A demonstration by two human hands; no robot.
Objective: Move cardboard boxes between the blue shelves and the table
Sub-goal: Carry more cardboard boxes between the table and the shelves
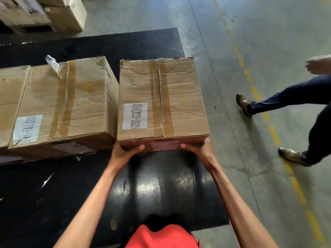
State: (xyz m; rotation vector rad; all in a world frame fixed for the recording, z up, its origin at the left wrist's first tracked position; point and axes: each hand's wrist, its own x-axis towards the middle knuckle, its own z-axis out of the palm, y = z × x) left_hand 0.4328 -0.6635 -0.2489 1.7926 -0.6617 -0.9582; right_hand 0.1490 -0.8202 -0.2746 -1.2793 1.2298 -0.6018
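Note:
A taped cardboard box [162,99] with a white label is over the right part of the black table [71,190]. My left hand [125,152] grips its near bottom-left corner, thumb on the near face. My right hand [198,149] grips the near bottom-right corner, its thumb also on that face. Whether the box rests on the table or hangs just above it, I cannot tell. Beside it on the left sits a second taped box [66,102], close to the first, and a third box [10,101] at the left edge.
More cardboard boxes [59,13] are stacked on the floor beyond the table's far left. Another person walks on the concrete floor at the right, legs [295,97] and a hand [318,64] in view, along a dashed yellow line [274,135].

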